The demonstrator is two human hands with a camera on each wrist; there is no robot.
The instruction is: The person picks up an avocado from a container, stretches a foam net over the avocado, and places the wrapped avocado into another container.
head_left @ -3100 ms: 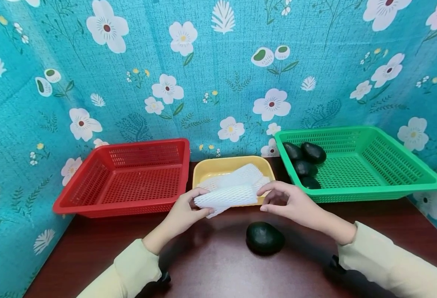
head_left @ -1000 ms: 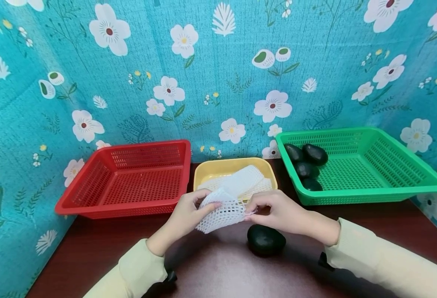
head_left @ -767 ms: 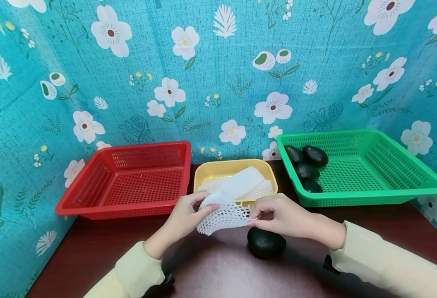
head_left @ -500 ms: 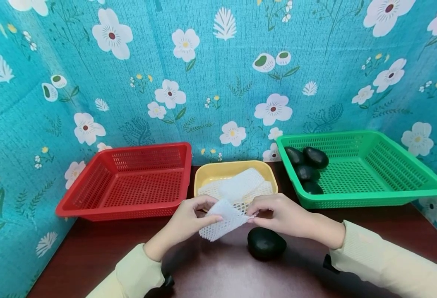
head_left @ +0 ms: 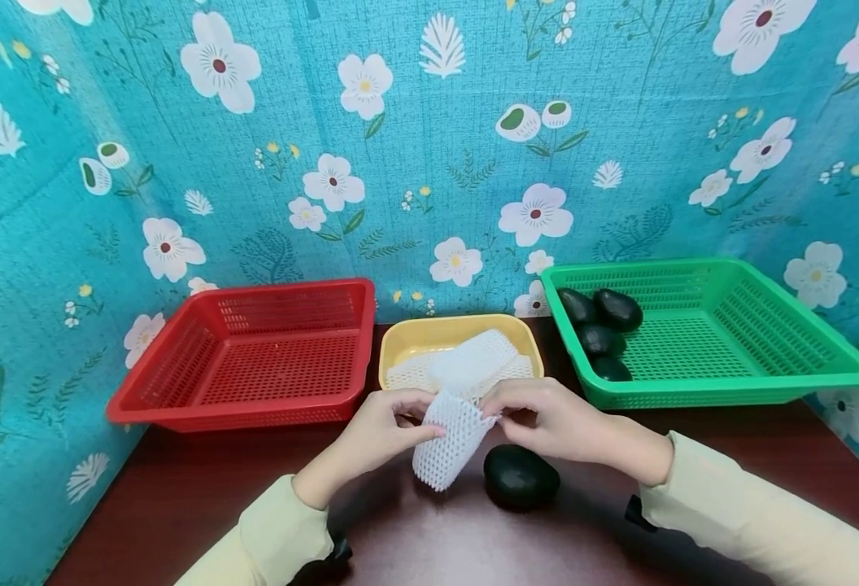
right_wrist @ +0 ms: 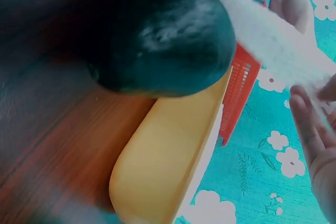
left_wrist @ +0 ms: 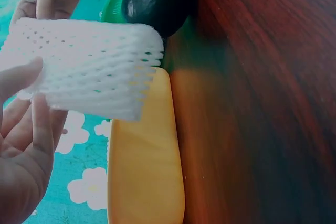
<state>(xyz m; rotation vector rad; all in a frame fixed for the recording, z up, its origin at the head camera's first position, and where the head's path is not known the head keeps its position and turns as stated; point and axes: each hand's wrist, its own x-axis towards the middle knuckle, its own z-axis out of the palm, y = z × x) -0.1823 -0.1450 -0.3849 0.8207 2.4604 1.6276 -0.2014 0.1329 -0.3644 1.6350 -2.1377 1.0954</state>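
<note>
Tilted further down than before, one foam net (head_left: 450, 449) slants near the avocado (head_left: 521, 478); left fingers (head_left: 411, 399) grip its side; right fingers (head_left: 514, 392) pinch its edge.

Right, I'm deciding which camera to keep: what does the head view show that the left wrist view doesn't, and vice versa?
Only the head view: the red basket and the four avocados in the green basket.

Only the left wrist view: a long stretch of the yellow tray's outer side, mostly covered by hands and netting from above.

Both: the left hand and right hand on the white netting, the single avocado, the floral backdrop, and parts of tray, green basket and tabletop.
</note>
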